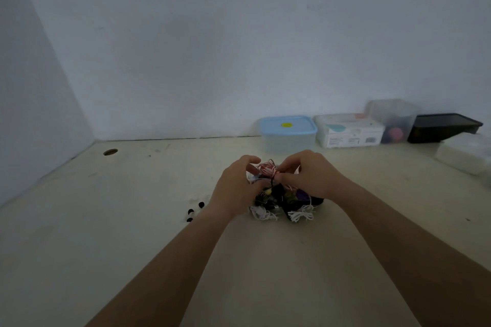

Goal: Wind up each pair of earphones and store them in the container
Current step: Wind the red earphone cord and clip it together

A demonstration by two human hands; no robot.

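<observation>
A coiled pair of red-and-white earphones [267, 169] is held up between both hands at the table's middle. My left hand [237, 188] curls round the bundle from the left, and my right hand [309, 175] pinches the cord from the right. Under the hands lies a heap of earphones [288, 200] in black, purple and yellow; a dark container may sit beneath it, mostly hidden. Two wound white bundles [300, 215] lie at its front edge.
Small black earbud pieces [195, 211] lie left of the heap. Against the back wall stand a blue-lidded box [288, 131], a white wipes pack [349, 130], a clear tub [393, 121] and a black tray [443, 127]. A cable hole [110, 152] is at back left.
</observation>
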